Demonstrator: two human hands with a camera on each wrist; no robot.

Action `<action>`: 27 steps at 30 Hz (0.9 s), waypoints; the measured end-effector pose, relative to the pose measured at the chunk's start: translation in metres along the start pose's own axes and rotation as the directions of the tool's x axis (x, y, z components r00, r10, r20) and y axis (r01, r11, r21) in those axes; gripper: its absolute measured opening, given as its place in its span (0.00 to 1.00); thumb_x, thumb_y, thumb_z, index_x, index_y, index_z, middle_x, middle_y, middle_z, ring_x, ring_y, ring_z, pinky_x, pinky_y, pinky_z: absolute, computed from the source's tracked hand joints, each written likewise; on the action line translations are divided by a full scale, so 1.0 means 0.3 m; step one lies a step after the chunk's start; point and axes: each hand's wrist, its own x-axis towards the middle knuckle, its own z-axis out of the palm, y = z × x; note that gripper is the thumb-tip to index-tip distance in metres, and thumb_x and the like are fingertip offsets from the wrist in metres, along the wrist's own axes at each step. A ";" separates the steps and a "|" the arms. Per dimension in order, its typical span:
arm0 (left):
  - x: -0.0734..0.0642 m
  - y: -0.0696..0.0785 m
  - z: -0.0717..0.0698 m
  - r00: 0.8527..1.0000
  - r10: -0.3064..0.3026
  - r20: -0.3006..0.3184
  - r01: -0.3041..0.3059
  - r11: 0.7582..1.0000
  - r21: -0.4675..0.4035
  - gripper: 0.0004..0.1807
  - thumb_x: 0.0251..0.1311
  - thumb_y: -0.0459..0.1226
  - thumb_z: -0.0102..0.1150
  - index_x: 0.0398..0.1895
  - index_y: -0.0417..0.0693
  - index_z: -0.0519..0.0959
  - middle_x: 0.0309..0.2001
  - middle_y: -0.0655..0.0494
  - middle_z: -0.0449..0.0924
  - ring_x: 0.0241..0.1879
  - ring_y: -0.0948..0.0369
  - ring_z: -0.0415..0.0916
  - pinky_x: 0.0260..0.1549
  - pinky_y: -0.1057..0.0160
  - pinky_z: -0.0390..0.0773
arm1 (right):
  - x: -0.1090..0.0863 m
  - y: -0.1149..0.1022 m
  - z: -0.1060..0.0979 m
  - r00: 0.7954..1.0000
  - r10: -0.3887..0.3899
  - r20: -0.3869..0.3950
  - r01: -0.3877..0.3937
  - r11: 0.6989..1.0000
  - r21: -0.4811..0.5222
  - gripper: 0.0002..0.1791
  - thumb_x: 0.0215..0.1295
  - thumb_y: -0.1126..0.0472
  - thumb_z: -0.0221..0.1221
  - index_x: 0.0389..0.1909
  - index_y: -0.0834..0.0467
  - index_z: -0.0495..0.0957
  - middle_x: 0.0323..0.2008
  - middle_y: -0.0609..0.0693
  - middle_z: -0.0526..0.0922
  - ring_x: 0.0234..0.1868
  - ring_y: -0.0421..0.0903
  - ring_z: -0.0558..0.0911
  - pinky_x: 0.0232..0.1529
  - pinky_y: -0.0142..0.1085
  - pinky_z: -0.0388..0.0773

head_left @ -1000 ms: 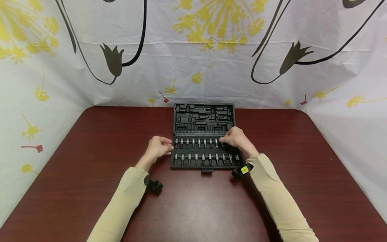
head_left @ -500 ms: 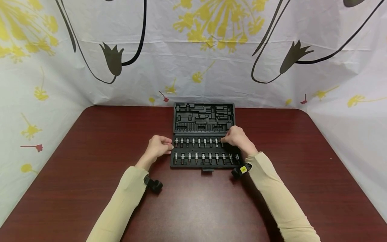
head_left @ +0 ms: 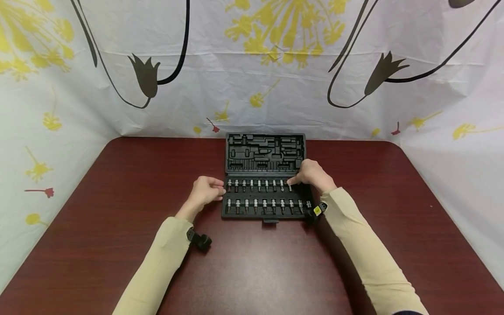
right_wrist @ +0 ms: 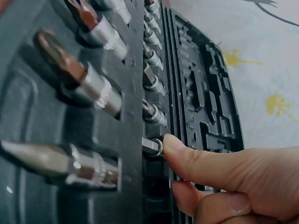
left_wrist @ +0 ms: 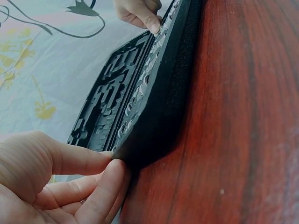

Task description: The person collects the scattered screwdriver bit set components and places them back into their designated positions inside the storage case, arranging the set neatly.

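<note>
A black socket case lies unfolded on the table, with two rows of silver bit sockets in its near tray. My left hand pinches the tray's left edge; in the left wrist view, thumb and fingers meet at its corner. At the right end of the far row, my right hand has its thumb on the end bit socket, which lies in its slot. The other fingers of that hand are curled below the thumb. Larger in the right wrist view is a near-row bit socket with a pointed tip.
The case's moulded lid lies back toward a patterned white cloth hanging behind the table. Dark red wood tabletop surrounds the case. A black latch juts from the tray's front edge.
My right hand and forearm have moved slightly up and away from me, so more of the end bit socket shows in its slot. The left hand keeps its place on the case.
</note>
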 end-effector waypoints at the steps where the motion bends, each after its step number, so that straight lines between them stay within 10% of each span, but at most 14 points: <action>1: 0.000 0.001 -0.001 1.000 0.001 -0.001 -0.001 1.000 0.001 0.15 0.55 0.24 0.59 0.47 0.30 0.77 0.42 0.37 0.81 0.33 0.57 0.81 0.29 0.66 0.84 | 0.003 -0.004 -0.005 1.000 0.008 0.014 -0.008 1.000 -0.017 0.22 0.50 0.48 0.70 0.15 0.57 0.70 0.15 0.47 0.65 0.19 0.43 0.66 0.22 0.35 0.67; 9: -0.005 0.003 -0.005 1.000 0.007 0.000 -0.007 1.000 0.001 0.15 0.55 0.24 0.58 0.47 0.30 0.77 0.42 0.37 0.81 0.35 0.56 0.81 0.29 0.66 0.84 | 0.009 -0.004 -0.018 0.997 0.020 0.070 -0.017 0.999 -0.046 0.21 0.50 0.46 0.69 0.16 0.59 0.76 0.15 0.49 0.74 0.20 0.43 0.70 0.23 0.34 0.69; 20: -0.002 -0.002 0.000 1.000 0.000 0.007 0.000 1.000 0.010 0.15 0.55 0.25 0.59 0.48 0.32 0.78 0.43 0.38 0.80 0.34 0.56 0.81 0.29 0.65 0.84 | -0.024 0.045 0.027 0.999 -0.029 -0.027 0.034 0.970 0.243 0.30 0.54 0.51 0.67 0.04 0.50 0.59 0.08 0.42 0.53 0.12 0.39 0.53 0.17 0.32 0.57; 27: -0.001 -0.002 -0.001 1.000 -0.003 0.002 0.003 1.000 0.004 0.15 0.54 0.24 0.59 0.47 0.31 0.78 0.42 0.38 0.81 0.34 0.56 0.81 0.29 0.66 0.84 | -0.078 0.057 0.010 0.993 -0.109 -0.052 0.120 0.946 0.302 0.24 0.61 0.53 0.61 0.09 0.57 0.69 0.07 0.42 0.58 0.12 0.39 0.55 0.16 0.31 0.56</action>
